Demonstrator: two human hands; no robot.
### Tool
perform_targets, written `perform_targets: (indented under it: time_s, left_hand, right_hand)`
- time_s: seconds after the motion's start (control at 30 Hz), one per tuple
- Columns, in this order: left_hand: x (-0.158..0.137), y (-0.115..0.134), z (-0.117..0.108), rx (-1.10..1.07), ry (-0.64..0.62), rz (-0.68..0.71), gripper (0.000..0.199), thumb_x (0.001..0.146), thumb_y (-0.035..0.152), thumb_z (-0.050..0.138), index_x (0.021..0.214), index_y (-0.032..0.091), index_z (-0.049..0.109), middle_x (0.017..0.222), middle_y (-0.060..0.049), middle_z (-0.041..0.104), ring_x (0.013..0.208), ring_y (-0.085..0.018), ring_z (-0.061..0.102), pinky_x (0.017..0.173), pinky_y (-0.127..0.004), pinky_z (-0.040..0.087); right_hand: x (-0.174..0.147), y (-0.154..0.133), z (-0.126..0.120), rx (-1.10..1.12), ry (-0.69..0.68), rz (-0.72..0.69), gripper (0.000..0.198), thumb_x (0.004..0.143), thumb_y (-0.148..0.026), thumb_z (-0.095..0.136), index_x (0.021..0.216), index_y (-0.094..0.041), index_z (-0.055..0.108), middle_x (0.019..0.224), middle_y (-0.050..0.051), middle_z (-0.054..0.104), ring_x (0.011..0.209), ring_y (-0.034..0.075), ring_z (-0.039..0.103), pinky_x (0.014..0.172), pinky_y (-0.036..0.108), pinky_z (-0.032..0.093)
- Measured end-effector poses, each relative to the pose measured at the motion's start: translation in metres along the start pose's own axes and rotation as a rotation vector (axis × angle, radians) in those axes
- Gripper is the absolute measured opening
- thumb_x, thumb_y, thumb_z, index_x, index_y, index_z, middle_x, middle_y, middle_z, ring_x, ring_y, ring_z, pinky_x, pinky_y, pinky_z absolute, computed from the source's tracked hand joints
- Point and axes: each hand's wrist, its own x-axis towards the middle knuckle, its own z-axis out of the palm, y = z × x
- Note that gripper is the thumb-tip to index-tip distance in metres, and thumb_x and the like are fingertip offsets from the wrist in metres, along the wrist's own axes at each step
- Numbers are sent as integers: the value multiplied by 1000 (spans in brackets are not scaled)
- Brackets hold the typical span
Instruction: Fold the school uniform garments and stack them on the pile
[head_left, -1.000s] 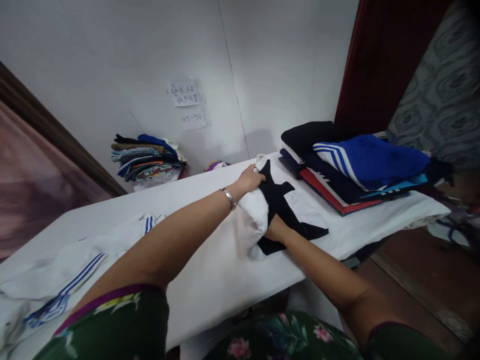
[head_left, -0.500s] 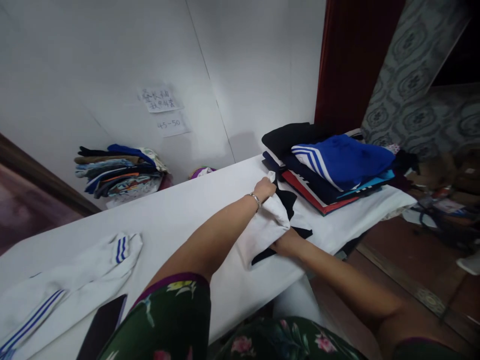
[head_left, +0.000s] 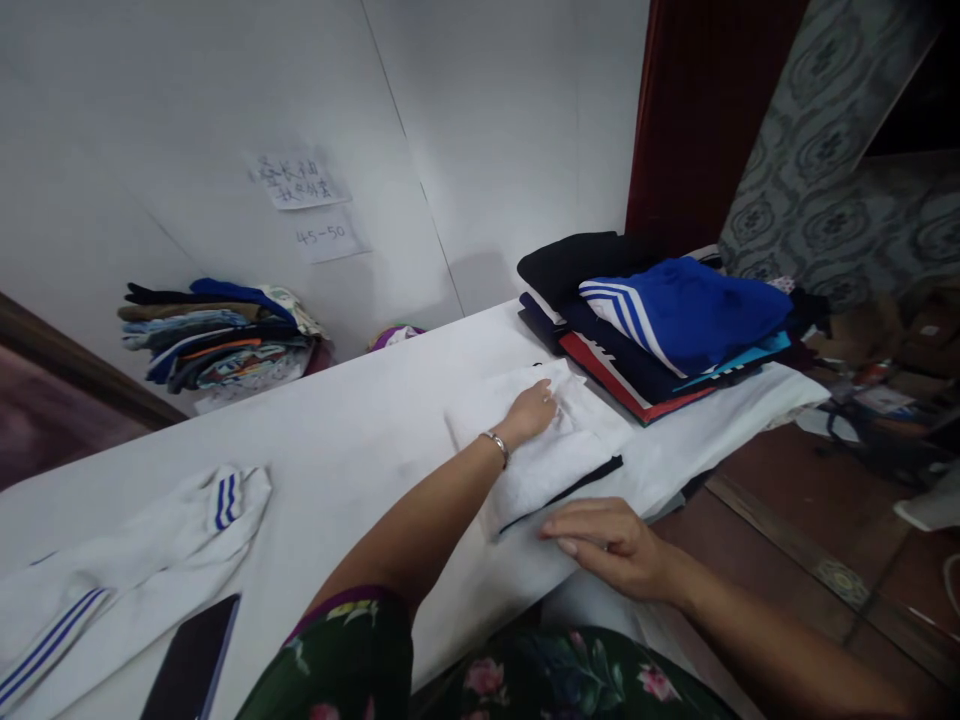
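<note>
A white garment with black parts point(head_left: 555, 455) lies folded into a compact shape on the white-covered table point(head_left: 360, 440). A black strip shows along its near edge. My left hand point(head_left: 532, 410), with a bracelet at the wrist, is on top of the garment, its curled fingers closed on the cloth, which wrinkles beside them. Just off the garment's near edge is my right hand point(head_left: 611, 545), fingers stretched out and holding nothing. Close behind the garment, to the right, rises a pile of folded clothes point(head_left: 645, 375), topped by a blue garment with white stripes point(head_left: 690, 305).
A white garment with blue stripes point(head_left: 150, 570) is spread at the left, beside a dark phone point(head_left: 191, 660). Another stack of folded clothes point(head_left: 225, 335) stands beyond the table's far edge. Handwritten papers point(head_left: 304, 180) hang on the wall. Tiled floor lies to the right.
The white part of the garment has come down flat over the black part. My right hand has withdrawn from the cloth toward me and opened. My left hand has shifted slightly nearer.
</note>
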Motion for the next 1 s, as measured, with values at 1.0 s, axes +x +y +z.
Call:
perform_targets:
  time_s: [1.0]
  left_hand:
    - [-51, -59, -28, 791, 384, -24, 56, 93, 53, 31, 131, 17, 50, 148, -14, 42, 136, -32, 32, 109, -58, 21]
  right_hand:
    - [92, 149, -36, -846, -308, 713, 70, 93, -64, 26, 146, -18, 35, 157, 13, 22, 145, 30, 16, 113, 58, 15]
